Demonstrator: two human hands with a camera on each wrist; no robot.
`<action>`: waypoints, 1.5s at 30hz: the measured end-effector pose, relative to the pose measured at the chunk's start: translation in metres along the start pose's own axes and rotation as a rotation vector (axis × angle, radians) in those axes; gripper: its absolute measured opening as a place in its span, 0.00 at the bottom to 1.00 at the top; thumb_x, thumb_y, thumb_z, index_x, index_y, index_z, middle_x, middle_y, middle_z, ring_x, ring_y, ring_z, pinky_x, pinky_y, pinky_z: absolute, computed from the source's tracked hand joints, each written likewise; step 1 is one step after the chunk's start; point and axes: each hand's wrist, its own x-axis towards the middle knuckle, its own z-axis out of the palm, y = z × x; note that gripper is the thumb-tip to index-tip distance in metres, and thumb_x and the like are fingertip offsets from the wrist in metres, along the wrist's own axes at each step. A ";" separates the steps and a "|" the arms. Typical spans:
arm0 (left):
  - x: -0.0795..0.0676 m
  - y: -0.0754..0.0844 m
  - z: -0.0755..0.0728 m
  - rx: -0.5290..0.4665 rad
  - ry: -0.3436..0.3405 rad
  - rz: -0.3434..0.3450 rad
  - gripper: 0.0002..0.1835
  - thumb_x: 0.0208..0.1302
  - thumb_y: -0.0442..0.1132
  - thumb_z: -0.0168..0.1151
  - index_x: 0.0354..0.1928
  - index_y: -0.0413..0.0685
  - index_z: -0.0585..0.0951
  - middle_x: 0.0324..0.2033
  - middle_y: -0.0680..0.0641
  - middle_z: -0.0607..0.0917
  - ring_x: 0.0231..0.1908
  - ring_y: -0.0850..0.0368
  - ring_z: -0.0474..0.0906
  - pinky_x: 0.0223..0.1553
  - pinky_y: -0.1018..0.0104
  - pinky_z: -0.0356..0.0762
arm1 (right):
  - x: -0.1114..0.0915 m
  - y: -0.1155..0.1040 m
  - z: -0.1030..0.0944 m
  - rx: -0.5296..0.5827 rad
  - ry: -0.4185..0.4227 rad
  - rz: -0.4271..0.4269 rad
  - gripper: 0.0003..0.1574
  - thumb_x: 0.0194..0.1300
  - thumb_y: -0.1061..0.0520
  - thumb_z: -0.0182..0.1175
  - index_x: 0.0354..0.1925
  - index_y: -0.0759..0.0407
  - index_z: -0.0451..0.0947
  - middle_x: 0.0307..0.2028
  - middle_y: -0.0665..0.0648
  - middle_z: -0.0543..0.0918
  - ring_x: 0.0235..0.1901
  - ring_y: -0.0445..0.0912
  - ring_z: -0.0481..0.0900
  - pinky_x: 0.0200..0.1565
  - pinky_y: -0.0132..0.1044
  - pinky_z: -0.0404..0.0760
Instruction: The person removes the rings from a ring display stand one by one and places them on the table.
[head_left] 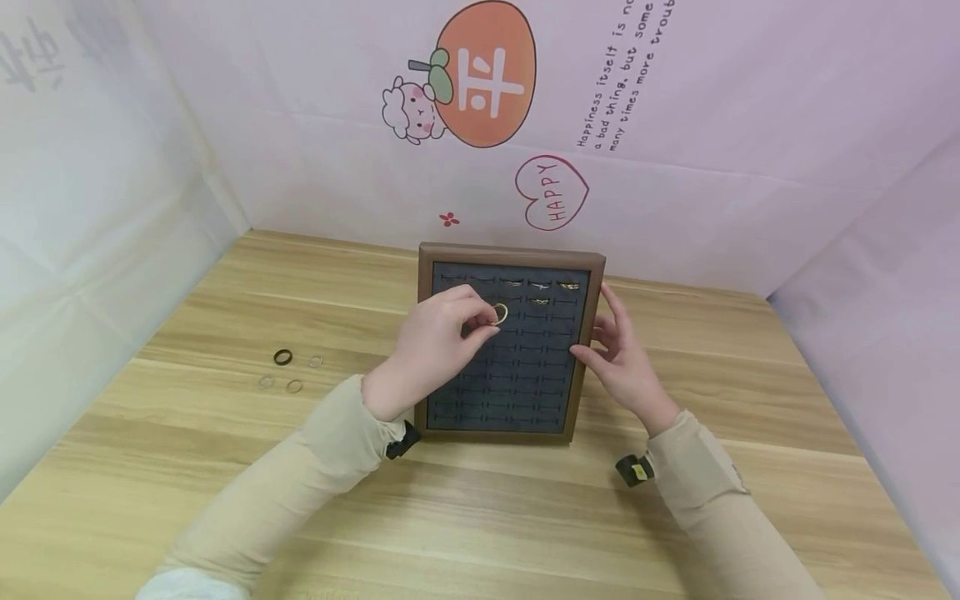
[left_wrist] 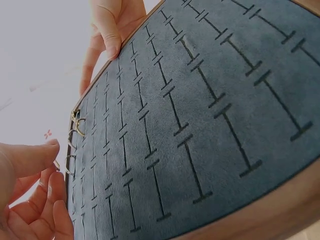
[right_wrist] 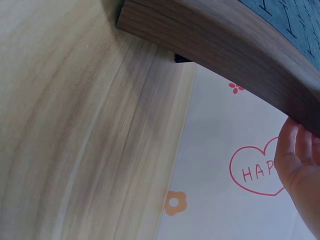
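Note:
My left hand (head_left: 438, 337) pinches a gold ring (head_left: 502, 314) between thumb and fingers, just in front of a ring display board (head_left: 525, 400). The board has a brown wooden frame, a dark grey-blue slotted pad (left_wrist: 165, 120), and stands propped up on the table. Several rings (head_left: 540, 286) sit in slots near its top right; one gold ring (head_left: 539, 302) is a row lower. At the frame's right edge, my right hand (head_left: 626, 362) grips with the thumb in front and fingers behind. In the left wrist view the pinched ring is mostly hidden by the fingers.
On the wooden table (head_left: 225, 467), left of the board, lie a black ring (head_left: 282, 357) and a few thin silvery rings (head_left: 294, 387). A printed white cloth (head_left: 337, 167) hangs behind the table; pale cloth also flanks both sides.

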 end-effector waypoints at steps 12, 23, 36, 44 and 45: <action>-0.014 -0.011 -0.009 0.022 0.011 -0.003 0.02 0.54 0.35 0.69 0.30 0.45 0.84 0.28 0.52 0.82 0.28 0.60 0.77 0.29 0.68 0.75 | 0.000 -0.002 0.001 -0.008 0.002 0.012 0.57 0.62 0.74 0.54 0.75 0.45 0.34 0.58 0.71 0.71 0.47 0.31 0.73 0.48 0.21 0.73; -0.029 -0.022 -0.024 0.055 0.026 -0.033 0.04 0.53 0.35 0.71 0.30 0.45 0.85 0.28 0.52 0.83 0.29 0.58 0.79 0.29 0.65 0.76 | 0.000 -0.002 0.000 -0.023 0.006 0.021 0.57 0.63 0.73 0.55 0.75 0.44 0.34 0.59 0.70 0.70 0.47 0.31 0.73 0.48 0.21 0.72; -0.048 -0.043 -0.041 0.088 0.022 -0.102 0.05 0.53 0.35 0.70 0.32 0.44 0.84 0.30 0.50 0.84 0.32 0.55 0.81 0.35 0.60 0.79 | -0.001 -0.001 0.001 -0.021 0.000 0.019 0.58 0.63 0.72 0.56 0.75 0.44 0.34 0.58 0.70 0.71 0.48 0.32 0.73 0.49 0.22 0.73; -0.057 -0.061 -0.048 0.150 -0.012 -0.138 0.04 0.54 0.35 0.70 0.32 0.45 0.85 0.31 0.49 0.85 0.33 0.54 0.81 0.34 0.57 0.79 | 0.000 0.001 -0.001 -0.021 -0.012 0.021 0.58 0.63 0.71 0.56 0.75 0.42 0.33 0.58 0.70 0.70 0.49 0.31 0.72 0.48 0.19 0.72; -0.059 -0.063 -0.048 0.158 -0.013 -0.140 0.04 0.53 0.35 0.70 0.32 0.45 0.85 0.31 0.49 0.85 0.33 0.54 0.82 0.33 0.57 0.79 | -0.001 0.001 -0.001 -0.022 -0.014 0.021 0.58 0.63 0.71 0.56 0.75 0.42 0.33 0.58 0.70 0.70 0.49 0.31 0.72 0.49 0.19 0.72</action>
